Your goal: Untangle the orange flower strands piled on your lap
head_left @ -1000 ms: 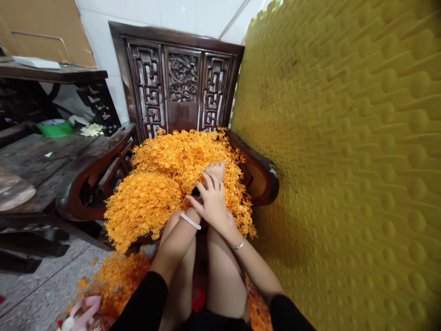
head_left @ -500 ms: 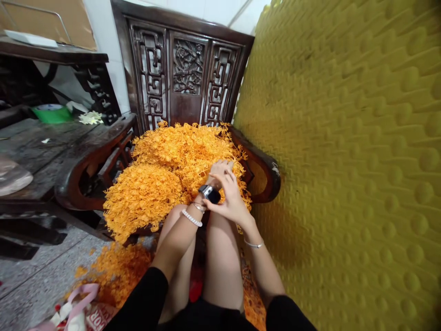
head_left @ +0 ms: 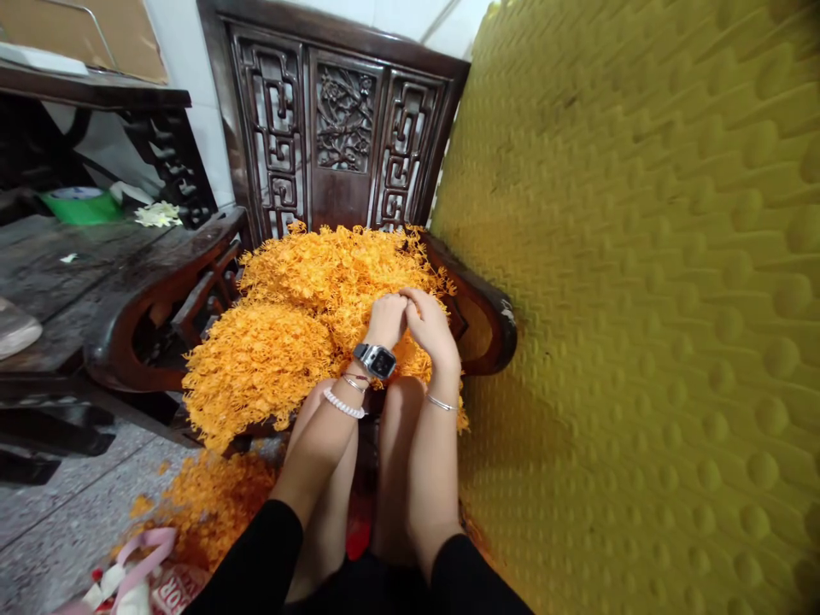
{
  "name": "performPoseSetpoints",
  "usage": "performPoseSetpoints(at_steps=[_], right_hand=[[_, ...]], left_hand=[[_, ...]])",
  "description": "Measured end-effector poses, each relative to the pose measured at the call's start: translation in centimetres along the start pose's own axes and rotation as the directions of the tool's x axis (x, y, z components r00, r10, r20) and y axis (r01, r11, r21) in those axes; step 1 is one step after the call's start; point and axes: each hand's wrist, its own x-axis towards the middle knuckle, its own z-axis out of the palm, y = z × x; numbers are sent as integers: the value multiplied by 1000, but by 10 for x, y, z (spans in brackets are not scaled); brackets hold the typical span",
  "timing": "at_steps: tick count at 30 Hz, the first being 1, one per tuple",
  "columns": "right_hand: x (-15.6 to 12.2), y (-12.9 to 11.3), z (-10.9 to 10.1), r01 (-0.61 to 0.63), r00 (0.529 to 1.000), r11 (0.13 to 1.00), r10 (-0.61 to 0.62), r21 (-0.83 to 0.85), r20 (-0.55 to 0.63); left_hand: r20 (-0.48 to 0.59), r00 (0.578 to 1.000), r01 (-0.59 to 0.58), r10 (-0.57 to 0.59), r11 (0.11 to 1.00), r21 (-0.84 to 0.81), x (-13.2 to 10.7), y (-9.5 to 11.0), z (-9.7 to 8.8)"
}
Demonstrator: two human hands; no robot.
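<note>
My left hand [head_left: 386, 319], with a smartwatch [head_left: 375, 360] on its wrist, is curled closed just above my knees. My right hand [head_left: 432, 326] bends in from the other side, and its curled fingers meet the left ones. Whatever lies between the fingertips, if anything, is hidden. Behind and below both hands, a large heap of orange, spiky artificial flower sprigs [head_left: 256, 363] fills the seat of a dark carved wooden chair [head_left: 342, 201]. A white coiled band and bracelets circle my left forearm; a silver bangle sits on the right.
A yellow textured foam mat [head_left: 628, 282] stands upright close on the right. At left, a dark wooden table [head_left: 38, 256] holds a green tape roll [head_left: 82, 205] and pale flowers [head_left: 158, 214]. More orange sprigs [head_left: 214, 500] lie on the floor near a bag with a pink handle [head_left: 150, 547].
My right hand has left the watch area, moving up to meet the left hand's fingers. Its wrist is now more upright. The watch face is lit and turned more towards me.
</note>
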Motion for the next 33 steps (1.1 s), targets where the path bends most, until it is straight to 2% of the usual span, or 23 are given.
performPoseSetpoints(at_steps=[3,7,11,16,19,21,25,27,30,33], right_hand=[[0,0,15,-14,999,1000,14,4,-47],[-10,7,23,-62,986,998,58,-19,-156],[-20,21,21,-125,964,992,113,-34,-241],[-30,34,15,-121,966,993,117,-4,-232],[-37,40,12,-136,951,989,148,62,-270],[-41,44,11,-158,934,980,187,117,-305],[-46,48,9,-203,888,949,281,239,-363],[-46,46,10,-219,857,932,325,287,-401],[-44,39,11,-237,803,913,377,332,-462],[-42,31,11,-237,768,907,394,348,-505]], left_hand=[[-42,999,-3,5,999,39,1,-6,-4],[-84,994,-72,75,997,39,1,-7,-9],[-109,984,-145,144,989,0,0,-5,-12],[-115,949,-302,293,951,-72,0,-9,-20],[-150,932,-350,331,928,-125,1,-15,-23],[-131,931,-357,340,924,-140,0,-20,-24],[-4,913,-405,408,905,-131,-2,-23,-23],[6,912,-406,409,907,-114,-2,-20,-22],[-86,926,-376,368,921,-104,-2,-12,-22],[-245,933,-306,263,938,-162,-3,-5,-22]])
